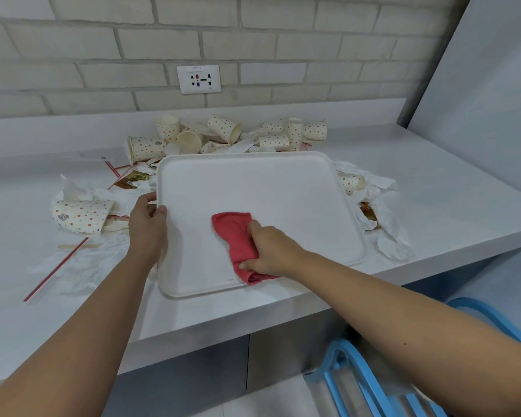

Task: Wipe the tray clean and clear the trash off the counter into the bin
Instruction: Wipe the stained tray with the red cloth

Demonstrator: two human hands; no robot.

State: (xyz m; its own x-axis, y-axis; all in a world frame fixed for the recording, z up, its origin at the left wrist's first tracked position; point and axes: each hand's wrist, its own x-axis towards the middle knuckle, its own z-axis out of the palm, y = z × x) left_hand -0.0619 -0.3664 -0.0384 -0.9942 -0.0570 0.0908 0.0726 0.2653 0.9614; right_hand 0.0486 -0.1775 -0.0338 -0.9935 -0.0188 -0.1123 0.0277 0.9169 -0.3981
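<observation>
One tray (268,188) in left hand (148,227), one cloth (233,233) in right hand (271,251)

two arms show, and both are bare skin along their whole visible length. the left forearm (88,311) is slim and smooth, uncovered from the picture's lower edge up to the wrist. the left hand (148,227) is bare as well, its thumb (160,212) ending in a rounded tip; the nails are too small to judge. the right forearm (403,311) is likewise uncovered and carries one small dark mole (405,343) about midway along. the right hand (268,251) is bare, its knuckles showing as soft ridges. the upper arms lie outside the picture, so whether a sleeve begins higher up cannot be told.
</observation>
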